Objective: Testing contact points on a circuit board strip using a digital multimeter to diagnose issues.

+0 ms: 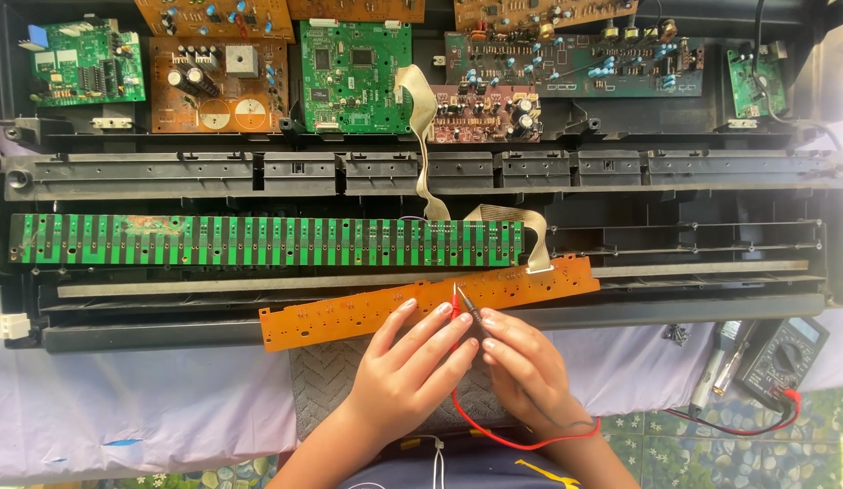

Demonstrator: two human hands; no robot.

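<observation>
An orange circuit board (367,312) lies tilted across the front rail of an opened black keyboard chassis (421,172). My left hand (412,362) holds a red probe (455,299) whose tip touches the orange board. My right hand (521,367) holds a black probe (469,308), its tip beside the red one on the board. A red lead (503,439) loops from my hands toward a black multimeter (782,360) at the right. A long green contact board (258,240) sits behind the orange one, joined by a grey ribbon cable (530,237).
Several green and brown circuit boards (353,77) lie along the back of the chassis. A second ribbon cable (423,136) runs up to them. A silver tool (716,367) rests beside the multimeter. A white cloth (122,407) covers the table under the chassis.
</observation>
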